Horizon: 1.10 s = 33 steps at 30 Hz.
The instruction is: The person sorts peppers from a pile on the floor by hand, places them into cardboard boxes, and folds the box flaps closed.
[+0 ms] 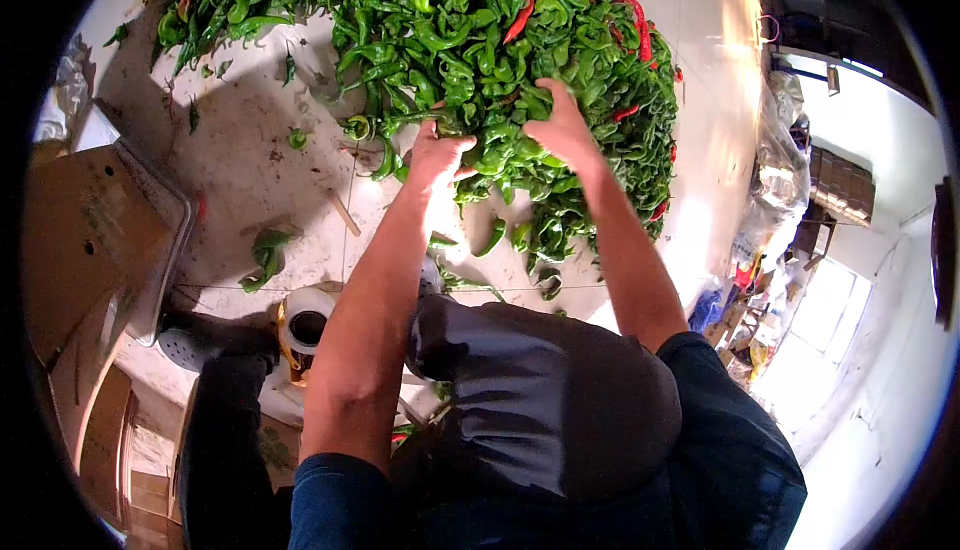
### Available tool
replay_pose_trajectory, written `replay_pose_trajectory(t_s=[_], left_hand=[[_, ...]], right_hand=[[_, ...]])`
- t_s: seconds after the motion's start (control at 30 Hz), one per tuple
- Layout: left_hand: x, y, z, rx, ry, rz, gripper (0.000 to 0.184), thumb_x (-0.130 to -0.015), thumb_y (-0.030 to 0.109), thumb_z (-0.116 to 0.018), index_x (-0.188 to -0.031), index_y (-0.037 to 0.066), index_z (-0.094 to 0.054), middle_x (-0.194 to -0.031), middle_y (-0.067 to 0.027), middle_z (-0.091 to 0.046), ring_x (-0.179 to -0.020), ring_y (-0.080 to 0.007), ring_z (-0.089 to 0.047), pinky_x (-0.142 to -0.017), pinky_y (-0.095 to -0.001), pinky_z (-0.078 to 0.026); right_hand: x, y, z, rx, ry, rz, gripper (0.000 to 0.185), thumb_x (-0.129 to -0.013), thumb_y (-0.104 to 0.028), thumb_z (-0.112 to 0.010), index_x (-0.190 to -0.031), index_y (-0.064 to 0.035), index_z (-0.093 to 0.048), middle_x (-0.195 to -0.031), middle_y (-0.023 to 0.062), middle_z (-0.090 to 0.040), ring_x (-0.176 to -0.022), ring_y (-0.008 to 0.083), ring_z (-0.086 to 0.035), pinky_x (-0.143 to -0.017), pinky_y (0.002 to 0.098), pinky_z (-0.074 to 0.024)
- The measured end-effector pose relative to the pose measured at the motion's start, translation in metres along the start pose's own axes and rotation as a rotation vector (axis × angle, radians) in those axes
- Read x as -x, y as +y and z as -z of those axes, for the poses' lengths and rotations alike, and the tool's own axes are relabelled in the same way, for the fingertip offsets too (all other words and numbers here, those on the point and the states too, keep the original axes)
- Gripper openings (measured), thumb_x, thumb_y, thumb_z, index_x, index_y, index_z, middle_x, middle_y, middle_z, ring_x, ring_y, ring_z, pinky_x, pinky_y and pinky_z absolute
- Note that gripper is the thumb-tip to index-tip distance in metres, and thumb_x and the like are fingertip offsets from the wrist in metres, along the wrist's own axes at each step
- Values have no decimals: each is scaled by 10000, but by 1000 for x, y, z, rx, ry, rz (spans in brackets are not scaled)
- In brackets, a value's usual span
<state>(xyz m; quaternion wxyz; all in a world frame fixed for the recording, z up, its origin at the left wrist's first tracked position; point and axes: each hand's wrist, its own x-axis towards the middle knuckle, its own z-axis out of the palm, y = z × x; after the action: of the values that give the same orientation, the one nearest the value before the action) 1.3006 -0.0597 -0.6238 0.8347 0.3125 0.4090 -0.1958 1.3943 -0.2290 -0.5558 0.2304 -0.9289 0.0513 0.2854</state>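
A big heap of green chili peppers (450,40), with a few red ones mixed in, spreads over the pale floor in front of me. My left hand (440,157) is at the near edge of the heap, sunlit, its thumb and fingers apart among the peppers. To its right, my right hand (567,135) reaches onto the heap with thumb and forefinger spread wide. Some fingertips of both hands are hidden among the peppers. I see no pepper clearly gripped in either hand. A red pepper (520,18) lies on top, beyond my hands.
A roll of tape (306,326) stands by my shoe (190,342). Cardboard boxes (95,240) and a grey-rimmed tray (175,240) are at the left. Loose peppers (268,258) and a small stick (344,212) lie on the floor. Plastic-wrapped goods (775,180) line the right.
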Motion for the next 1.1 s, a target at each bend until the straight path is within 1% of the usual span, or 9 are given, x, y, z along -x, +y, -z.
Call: replay_pose_trajectory(t_s=[0.13, 0.23, 0.53, 0.6, 0.7, 0.73, 0.83, 1.0, 1.1], left_hand=[[-18, -48, 7, -344, 46, -292, 558, -843, -15, -717, -1367, 67, -545, -1064, -111, -744, -897, -211, -715, -769, -321, -574], [-17, -97, 6, -214, -8, -656, 582, -832, -53, -694, -1380, 60, -533, -1084, -136, -745, -932, -228, -722, -800, -363, -577], [11, -66, -18, -547, -21, -447, 694, -814, -7, -663, -1470, 26, -437, -1229, -278, -642, -1220, -418, -581, -1022, -440, -484], [32, -49, -23, -598, -24, -529, 700, -805, -29, -644, -1470, 20, -434, -1201, -291, -650, -1220, -444, -570, -1033, -456, -474], [61, -46, -32, -652, -25, -738, 729, -758, -109, -581, -1460, 4, -422, -1255, -329, -592, -1300, -490, -461, -1134, -507, -377], [68, -47, -35, -697, -1, -865, 746, -750, -116, -577, -1466, 11, -416, -1321, -318, -545, -1324, -489, -427, -1154, -516, -349], [93, -37, -45, -800, -6, -1053, 816, -723, -115, -586, -1501, 27, -383, -1483, -270, -405, -1372, -517, -333, -1187, -539, -297], [126, -7, -54, -899, 19, -1198, 853, -722, -110, -599, -1524, 90, -388, -1493, -218, -415, -1383, -509, -327, -1157, -528, -350], [144, 17, -53, -936, 56, -1284, 872, -709, -113, -601, -1525, 115, -396, -1495, -197, -415, -1374, -514, -336, -1136, -526, -382]], right_hand=[[40, -32, -48, 127, 142, 3, 779, -763, -77, -730, -1467, -128, -402, -1375, 220, -464, -1217, 387, -568, -1017, 465, -489], [55, -19, -65, 107, 197, 195, 767, -755, -60, -720, -1455, -96, -407, -1357, 227, -502, -1191, 379, -591, -1018, 419, -484], [22, 15, -50, -248, -39, 173, 904, -726, 19, -742, -1526, 5, -321, -1279, 224, -619, -1132, 293, -631, -985, 330, -489], [39, -10, -40, -302, -25, 65, 790, -749, 41, -734, -1461, -13, -395, -1195, 145, -660, -1062, 241, -654, -941, 317, -505], [58, -14, -25, -286, 38, 46, 907, -739, 126, -748, -1528, -36, -328, -1198, 198, -642, -1071, 257, -650, -879, 333, -544], [59, -5, -19, -253, 36, 133, 959, -769, -42, -855, -1531, -56, -272, -1231, 164, -658, -1076, 200, -667, -909, 338, -559], [69, -7, -2, -732, -29, 264, 854, -821, 46, -788, -1511, -85, -302, -1272, 141, -649, -1086, 201, -669, -926, 330, -561], [74, -23, 14, -1421, -336, 364, 659, -961, -276, -698, -1509, -123, -365, -1411, 125, -566, -1249, 256, -593, -1025, 392, -526], [80, -44, 15, -1211, -222, 589, 815, -840, -149, -792, -1520, -100, -345, -1417, 156, -548, -1256, 296, -580, -1071, 411, -486]])
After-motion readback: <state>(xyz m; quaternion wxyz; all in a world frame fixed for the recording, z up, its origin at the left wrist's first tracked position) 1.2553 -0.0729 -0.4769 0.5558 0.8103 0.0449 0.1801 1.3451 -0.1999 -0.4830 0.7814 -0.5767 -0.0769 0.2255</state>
